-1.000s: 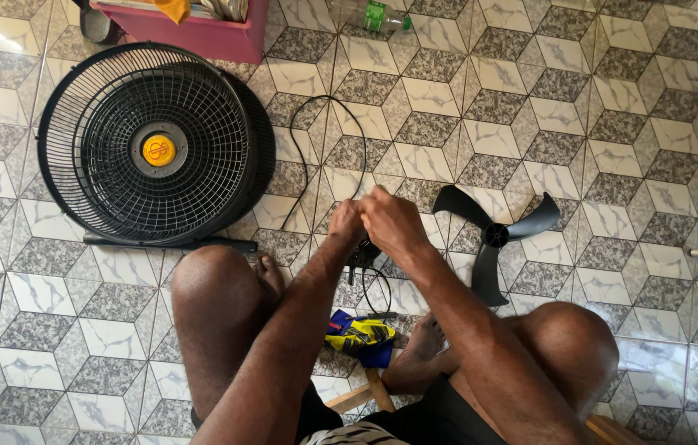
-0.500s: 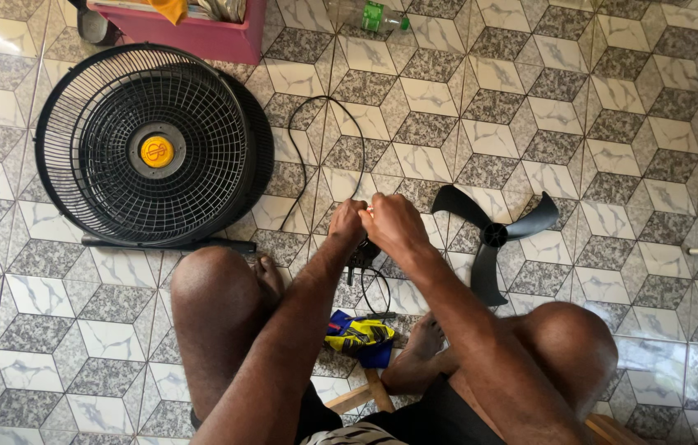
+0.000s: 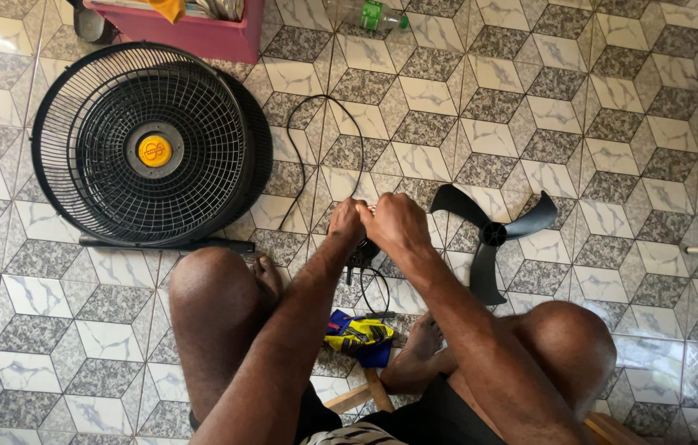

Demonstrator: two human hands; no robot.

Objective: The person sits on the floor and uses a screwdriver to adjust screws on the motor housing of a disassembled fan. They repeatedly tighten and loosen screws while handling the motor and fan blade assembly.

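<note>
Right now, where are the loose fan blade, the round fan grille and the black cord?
Fan blade (image 3: 492,235), head view, on its centre hub.
Fan grille (image 3: 154,151), head view, on its yellow centre cap.
Black cord (image 3: 299,156), head view, on the loop's left side.

A round yellow label (image 3: 154,151) sits at the hub of the black wire fan grille (image 3: 151,144), which lies flat on the patterned tile floor (image 3: 613,124) at the upper left. A clear plastic bottle (image 3: 365,14) lies on the tiles at the top edge, right of centre, with a green label band wrapped around its middle. Low in the middle, between the person's bare feet, lies a crumpled yellow and blue plastic packet (image 3: 359,337); its printing is too small to make out.
</note>
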